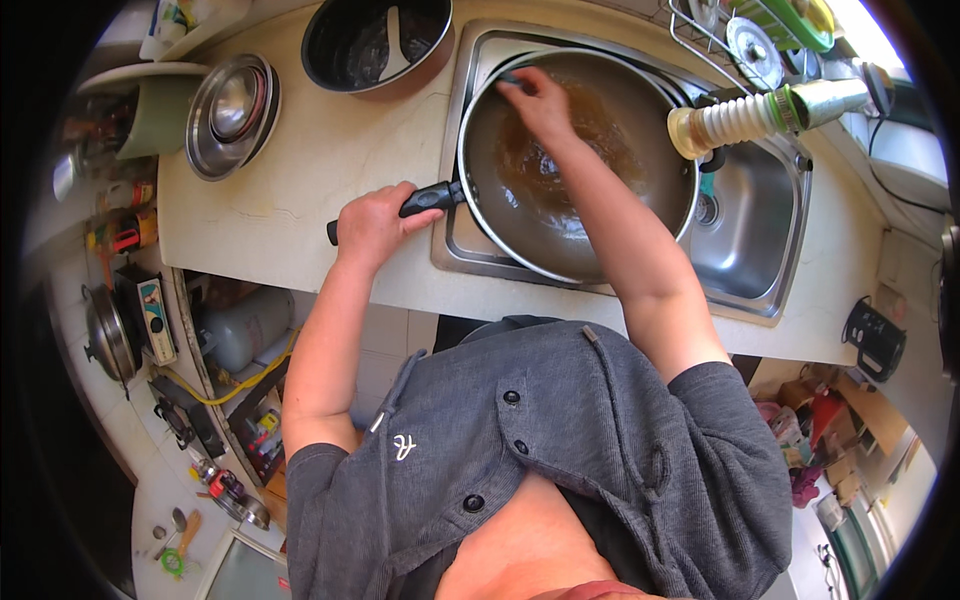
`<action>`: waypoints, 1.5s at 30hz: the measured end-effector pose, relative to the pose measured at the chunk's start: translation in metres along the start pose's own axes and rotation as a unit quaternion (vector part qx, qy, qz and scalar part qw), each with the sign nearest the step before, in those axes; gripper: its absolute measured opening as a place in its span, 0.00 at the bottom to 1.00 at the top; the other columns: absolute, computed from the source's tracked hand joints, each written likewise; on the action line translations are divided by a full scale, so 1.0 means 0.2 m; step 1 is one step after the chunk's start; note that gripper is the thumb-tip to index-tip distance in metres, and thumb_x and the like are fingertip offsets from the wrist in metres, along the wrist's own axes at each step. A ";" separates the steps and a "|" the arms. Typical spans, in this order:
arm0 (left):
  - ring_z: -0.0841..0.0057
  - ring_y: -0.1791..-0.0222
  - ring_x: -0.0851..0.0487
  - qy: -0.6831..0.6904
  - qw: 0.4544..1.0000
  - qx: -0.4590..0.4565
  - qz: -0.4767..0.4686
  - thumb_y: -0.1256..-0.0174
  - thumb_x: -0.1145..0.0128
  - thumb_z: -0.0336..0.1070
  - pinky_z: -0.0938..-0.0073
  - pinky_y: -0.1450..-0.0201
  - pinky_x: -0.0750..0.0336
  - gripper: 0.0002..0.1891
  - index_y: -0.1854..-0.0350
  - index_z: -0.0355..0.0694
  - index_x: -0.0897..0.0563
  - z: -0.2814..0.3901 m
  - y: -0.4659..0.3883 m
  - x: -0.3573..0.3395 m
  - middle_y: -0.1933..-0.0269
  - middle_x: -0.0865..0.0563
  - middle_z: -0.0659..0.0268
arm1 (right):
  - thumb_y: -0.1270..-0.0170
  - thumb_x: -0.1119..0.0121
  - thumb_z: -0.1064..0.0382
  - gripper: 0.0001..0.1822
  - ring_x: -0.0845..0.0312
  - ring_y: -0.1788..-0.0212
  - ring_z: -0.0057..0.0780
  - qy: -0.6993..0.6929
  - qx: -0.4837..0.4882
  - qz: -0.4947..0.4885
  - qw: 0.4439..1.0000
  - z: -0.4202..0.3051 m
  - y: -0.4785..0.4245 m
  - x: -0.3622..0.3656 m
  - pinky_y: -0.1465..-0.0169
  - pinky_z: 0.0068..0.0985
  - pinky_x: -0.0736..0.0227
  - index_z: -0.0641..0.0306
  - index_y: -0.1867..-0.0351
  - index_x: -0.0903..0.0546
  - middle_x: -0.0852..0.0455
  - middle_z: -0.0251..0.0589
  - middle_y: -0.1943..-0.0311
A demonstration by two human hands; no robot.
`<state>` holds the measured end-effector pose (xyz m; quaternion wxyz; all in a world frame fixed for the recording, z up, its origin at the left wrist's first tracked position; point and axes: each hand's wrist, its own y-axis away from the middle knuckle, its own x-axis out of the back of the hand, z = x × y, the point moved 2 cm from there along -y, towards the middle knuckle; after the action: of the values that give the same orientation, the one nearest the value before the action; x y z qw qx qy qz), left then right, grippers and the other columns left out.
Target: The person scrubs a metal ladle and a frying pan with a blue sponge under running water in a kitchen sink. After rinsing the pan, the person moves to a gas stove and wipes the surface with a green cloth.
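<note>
A large round wok (645,217) with brownish liquid in its middle rests over the left basin of a steel double sink (757,247). My left hand (382,221) is closed around the wok's black handle (431,199), left of the pan. Inside the far left part of the wok, my right hand (538,101) holds a small dark scrubber (511,77) against the inner wall by the rim. What the scrubber is made of cannot be told. My right forearm crosses over the pan.
A dark pot (420,79) with a white rice paddle (394,45) stands behind left. Nested steel bowls (238,105) sit farther left. A ribbed flexible hose (724,124) reaches over the wok's right rim. Behind it is a wire dish rack (694,37).
</note>
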<state>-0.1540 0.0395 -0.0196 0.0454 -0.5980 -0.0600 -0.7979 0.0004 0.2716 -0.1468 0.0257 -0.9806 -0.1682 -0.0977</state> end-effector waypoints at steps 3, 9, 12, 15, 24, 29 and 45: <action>0.63 0.71 0.15 0.010 1.000 -0.001 0.012 0.47 0.35 0.63 0.62 0.72 0.23 0.22 0.69 0.47 0.18 -0.02 0.02 -0.03 0.73 0.15 0.65 | 0.37 0.31 0.55 0.13 0.24 0.64 0.16 -0.184 -0.228 -0.147 0.945 -0.21 0.20 -0.17 0.59 0.20 0.26 0.62 0.62 0.17 0.17 0.31 0.65; 0.63 0.70 0.15 0.007 1.000 -0.003 0.017 0.47 0.35 0.63 0.63 0.71 0.22 0.22 0.68 0.47 0.17 -0.01 0.02 -0.02 0.73 0.14 0.64 | 0.40 0.32 0.63 0.07 0.26 0.69 0.15 -0.141 -0.095 -0.300 0.939 -0.23 0.49 -0.13 0.63 0.17 0.28 0.61 0.66 0.18 0.21 0.27 0.72; 0.62 0.70 0.14 -0.005 1.000 0.010 -0.003 0.47 0.35 0.63 0.63 0.70 0.22 0.22 0.68 0.47 0.17 -0.01 0.02 -0.02 0.72 0.14 0.64 | 0.42 0.33 0.67 0.07 0.29 0.70 0.14 -0.113 -0.111 -0.379 0.912 -0.31 0.64 -0.01 0.65 0.17 0.31 0.60 0.65 0.19 0.23 0.26 0.73; 0.62 0.70 0.15 0.000 1.000 0.019 -0.014 0.47 0.35 0.63 0.62 0.69 0.22 0.22 0.68 0.47 0.17 0.00 0.02 -0.01 0.71 0.14 0.64 | 0.44 0.32 0.67 0.10 0.31 0.69 0.17 -0.063 -0.132 -0.474 0.868 -0.28 0.75 0.12 0.64 0.20 0.33 0.59 0.64 0.22 0.25 0.25 0.73; 0.64 0.68 0.15 -0.002 0.998 0.042 -0.043 0.45 0.36 0.64 0.64 0.68 0.23 0.23 0.64 0.48 0.16 0.02 0.02 0.01 0.69 0.13 0.65 | 0.52 0.29 0.69 0.12 0.31 0.69 0.25 0.247 -0.209 -0.712 0.623 -0.30 0.60 0.91 0.60 0.28 0.30 0.58 0.73 0.25 0.25 0.27 0.76; 0.60 0.67 0.15 -0.013 0.993 0.070 -0.094 0.43 0.37 0.65 0.63 0.66 0.24 0.24 0.60 0.48 0.16 0.04 0.01 0.04 0.69 0.13 0.62 | 0.49 0.40 0.72 0.10 0.15 0.55 0.48 0.645 -0.073 -0.482 0.589 -0.33 0.19 1.15 0.52 0.40 0.21 0.63 0.64 0.14 0.12 0.50 0.64; 0.64 0.69 0.15 -0.003 0.999 0.031 -0.030 0.46 0.35 0.63 0.64 0.69 0.23 0.22 0.67 0.47 0.17 0.04 0.01 0.04 0.71 0.14 0.66 | 0.40 0.45 0.68 0.16 0.23 0.46 0.54 0.443 -0.042 -0.180 0.877 0.13 0.24 0.61 0.45 0.45 0.26 0.60 0.49 0.25 0.22 0.53 0.49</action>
<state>-0.1486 0.0392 -0.0097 0.0397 -0.5964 -0.1033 -0.7950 0.1332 0.2686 -0.1483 0.0383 -0.7877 -0.3089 -0.5317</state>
